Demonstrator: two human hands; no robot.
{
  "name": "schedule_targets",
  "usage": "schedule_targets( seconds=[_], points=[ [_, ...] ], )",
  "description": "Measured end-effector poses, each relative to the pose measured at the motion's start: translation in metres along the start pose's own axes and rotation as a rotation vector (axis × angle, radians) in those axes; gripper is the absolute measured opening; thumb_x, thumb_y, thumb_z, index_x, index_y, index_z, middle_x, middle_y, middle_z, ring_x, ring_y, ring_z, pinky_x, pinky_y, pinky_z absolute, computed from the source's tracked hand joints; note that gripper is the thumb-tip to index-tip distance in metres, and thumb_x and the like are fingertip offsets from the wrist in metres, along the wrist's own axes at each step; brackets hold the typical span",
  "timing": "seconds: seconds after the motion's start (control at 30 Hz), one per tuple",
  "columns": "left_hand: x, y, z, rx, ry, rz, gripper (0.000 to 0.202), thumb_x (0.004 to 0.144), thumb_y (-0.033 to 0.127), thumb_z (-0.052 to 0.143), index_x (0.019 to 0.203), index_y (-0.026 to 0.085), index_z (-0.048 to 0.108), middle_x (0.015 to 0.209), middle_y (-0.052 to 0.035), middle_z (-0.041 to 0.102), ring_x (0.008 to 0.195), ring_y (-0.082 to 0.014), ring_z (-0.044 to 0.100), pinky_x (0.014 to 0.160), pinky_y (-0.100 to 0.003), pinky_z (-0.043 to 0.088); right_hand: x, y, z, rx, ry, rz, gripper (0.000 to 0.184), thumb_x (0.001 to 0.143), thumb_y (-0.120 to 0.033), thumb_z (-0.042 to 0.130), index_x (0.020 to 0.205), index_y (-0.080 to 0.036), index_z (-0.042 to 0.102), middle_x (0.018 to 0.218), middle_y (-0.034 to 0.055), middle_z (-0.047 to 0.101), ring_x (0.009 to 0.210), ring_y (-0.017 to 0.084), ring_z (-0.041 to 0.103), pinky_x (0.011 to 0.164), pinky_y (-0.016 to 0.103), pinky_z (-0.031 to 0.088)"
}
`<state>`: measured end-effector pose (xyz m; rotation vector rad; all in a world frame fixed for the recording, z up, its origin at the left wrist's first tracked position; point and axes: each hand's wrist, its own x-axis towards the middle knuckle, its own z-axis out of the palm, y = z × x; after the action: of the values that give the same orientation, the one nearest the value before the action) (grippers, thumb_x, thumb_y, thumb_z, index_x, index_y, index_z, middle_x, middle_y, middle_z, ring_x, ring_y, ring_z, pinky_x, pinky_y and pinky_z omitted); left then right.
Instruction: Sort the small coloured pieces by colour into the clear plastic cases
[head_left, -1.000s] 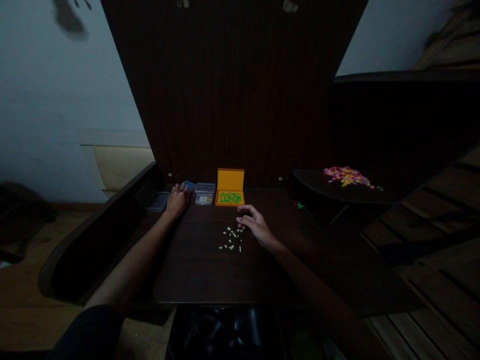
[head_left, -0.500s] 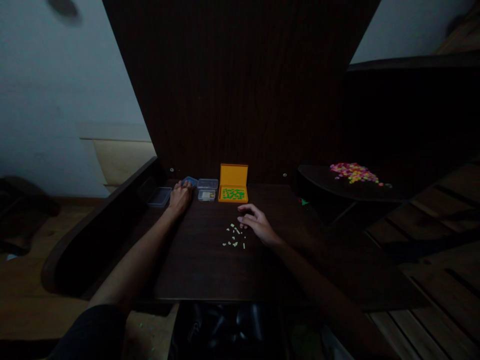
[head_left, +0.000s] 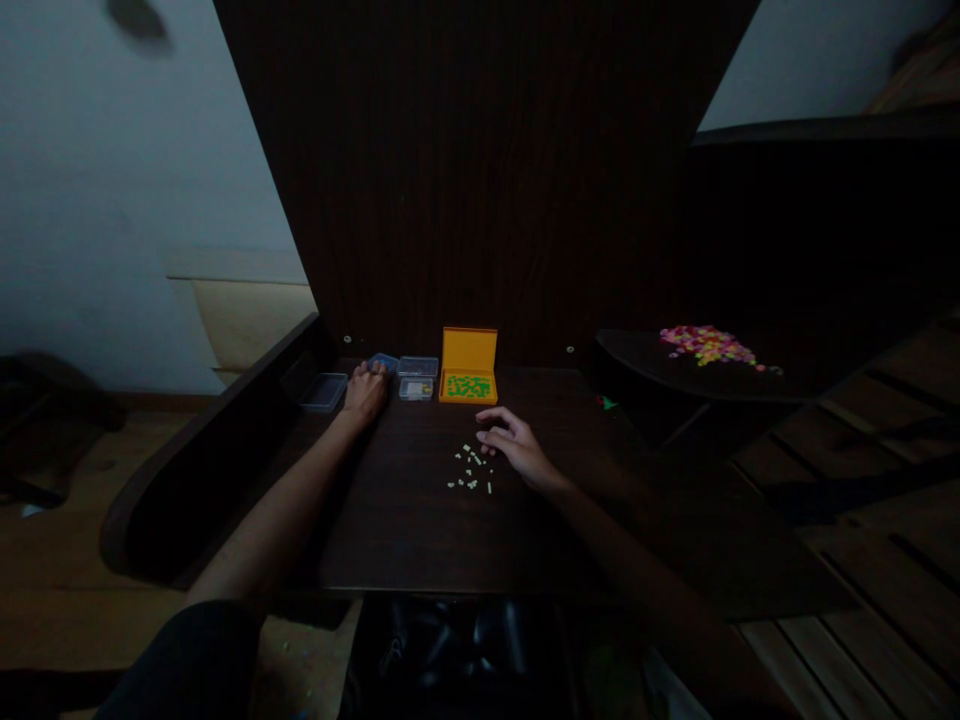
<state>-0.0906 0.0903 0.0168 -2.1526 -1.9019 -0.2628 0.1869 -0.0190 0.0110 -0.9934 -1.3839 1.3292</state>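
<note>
Several small pale yellow pieces (head_left: pixel 470 470) lie scattered on the dark wooden table (head_left: pixel 420 530). My right hand (head_left: pixel 514 442) rests just right of them, its fingers curled and pinched at the edge of the scatter; what it holds, if anything, is too small to make out. My left hand (head_left: pixel 365 391) lies far up the table, fingers curled into a loose fist, touching a small blue box (head_left: pixel 384 361). An open orange case (head_left: pixel 467 367) with green pieces inside stands at the back.
Two small clear plastic boxes (head_left: pixel 415 378) sit between the blue box and the orange case. A clear lid (head_left: pixel 324 392) lies at the far left. A heap of colourful pieces (head_left: pixel 706 345) rests on a dark side shelf to the right. A dark panel rises behind the table.
The view has drifted slightly. My left hand's fingers have curled tighter beside the blue box. My right hand stays at the edge of the pale pieces.
</note>
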Motion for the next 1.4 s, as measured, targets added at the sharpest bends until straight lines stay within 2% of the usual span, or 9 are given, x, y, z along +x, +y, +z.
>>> schedule_targets(
  seconds=[0.13,0.27,0.4,0.53,0.67,0.9,1.17,1.33,1.4],
  points=[
    [-0.002,0.0,-0.002,-0.001,0.01,0.022,0.04,0.087,0.012,0.032,0.12,0.006,0.054,0.117,-0.0218,0.061,0.118,-0.0324,0.051,0.093,-0.041,0.043,0.001,0.001,0.002,-0.014,0.002,-0.01,0.03,0.068,-0.031,0.071,0.093,-0.022,0.059,0.066,-0.0053,0.058,0.056,0.01,0.054,0.055,0.024,0.039],
    [-0.006,0.0,-0.004,-0.001,0.05,0.028,0.041,0.089,0.026,0.036,0.12,0.007,0.056,0.116,-0.0211,0.06,0.113,-0.0357,0.051,0.091,-0.044,0.043,0.003,0.002,0.001,-0.011,0.008,0.001,0.031,0.066,-0.031,0.072,0.092,-0.021,0.058,0.065,-0.0054,0.058,0.055,0.01,0.053,0.055,0.024,0.039],
    [-0.007,-0.004,-0.002,0.003,0.1,0.034,0.053,0.087,0.032,0.04,0.135,0.009,0.044,0.123,-0.0228,0.054,0.113,-0.0373,0.049,0.091,-0.047,0.042,0.003,0.002,-0.001,-0.025,0.003,0.006,0.032,0.067,-0.031,0.071,0.094,-0.021,0.058,0.059,-0.0057,0.056,0.054,0.011,0.053,0.055,0.025,0.04],
    [-0.001,-0.01,0.008,-0.026,0.102,0.065,0.05,0.088,0.032,0.038,0.132,0.01,0.049,0.13,-0.0215,0.051,0.121,-0.0355,0.046,0.098,-0.048,0.038,0.003,0.001,-0.002,-0.03,-0.003,0.0,0.032,0.067,-0.031,0.071,0.095,-0.021,0.058,0.06,-0.0058,0.056,0.055,0.011,0.053,0.055,0.024,0.039],
    [0.005,-0.014,0.017,-0.049,0.045,0.105,0.051,0.09,0.027,0.033,0.134,0.003,0.044,0.144,-0.0205,0.04,0.137,-0.0302,0.034,0.111,-0.043,0.028,0.002,0.002,-0.003,-0.04,-0.015,0.001,0.033,0.069,-0.032,0.07,0.096,-0.02,0.057,0.061,-0.006,0.055,0.055,0.011,0.053,0.055,0.023,0.038],
    [0.008,-0.015,0.02,-0.067,-0.011,0.103,0.054,0.089,0.024,0.035,0.137,0.001,0.04,0.147,-0.0217,0.037,0.138,-0.03,0.033,0.113,-0.043,0.027,0.002,0.002,-0.001,-0.043,-0.019,-0.02,0.031,0.069,-0.032,0.07,0.095,-0.021,0.058,0.07,-0.0044,0.058,0.058,0.01,0.055,0.057,0.023,0.039],
    [0.01,-0.007,0.012,-0.145,-0.071,-0.004,0.057,0.09,0.029,0.031,0.141,0.002,0.034,0.15,-0.0195,0.033,0.141,-0.03,0.027,0.111,-0.046,0.028,0.003,0.001,-0.003,-0.047,0.006,-0.011,0.03,0.068,-0.03,0.07,0.094,-0.02,0.058,0.06,-0.006,0.055,0.054,0.01,0.053,0.054,0.023,0.039],
    [0.015,0.0,0.008,-0.231,-0.081,-0.148,0.067,0.095,0.045,0.011,0.145,0.004,0.025,0.15,-0.0192,0.03,0.14,-0.0312,0.03,0.107,-0.055,0.032,0.004,-0.002,-0.004,-0.036,0.068,-0.071,0.027,0.067,-0.03,0.069,0.09,-0.02,0.059,0.076,-0.0026,0.061,0.055,0.009,0.054,0.053,0.023,0.038],
    [0.017,0.003,0.007,-0.253,-0.073,-0.187,0.071,0.094,0.05,0.008,0.145,0.004,0.025,0.151,-0.0195,0.028,0.14,-0.0323,0.028,0.108,-0.056,0.03,0.004,-0.003,-0.004,-0.038,0.08,-0.067,0.027,0.067,-0.03,0.069,0.089,-0.02,0.059,0.075,-0.0026,0.061,0.054,0.009,0.054,0.053,0.023,0.037]
  ],
)
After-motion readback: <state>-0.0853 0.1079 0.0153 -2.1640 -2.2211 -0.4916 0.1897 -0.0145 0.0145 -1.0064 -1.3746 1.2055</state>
